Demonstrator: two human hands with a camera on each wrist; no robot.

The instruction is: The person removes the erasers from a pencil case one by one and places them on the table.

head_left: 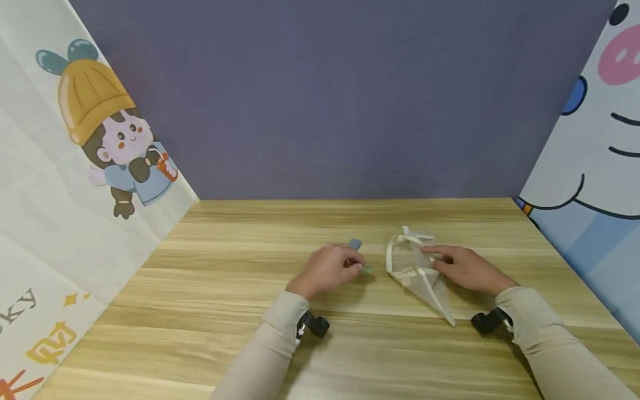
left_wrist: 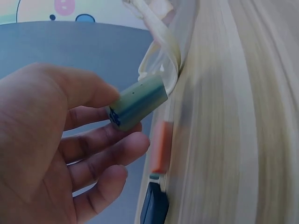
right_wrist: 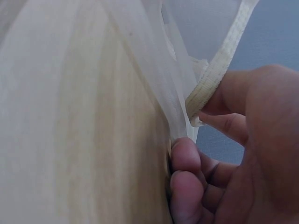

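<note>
My left hand pinches a small green rounded piece between thumb and fingers, just above the table. Dark blue marking shows on the piece's near end; its exact kind is unclear. To the right, a whitish see-through mesh bag with a cream band round its mouth lies on the table, its mouth spread toward the left hand. With thumb and fingers, my right hand pinches the bag's banded edge. The piece is apart from the bag in the head view.
A small blue-grey flat piece lies just beyond the left hand. An orange block and a dark blue object rest on the wood-grain table. A grey-blue panel rises behind, with printed sheets on both sides.
</note>
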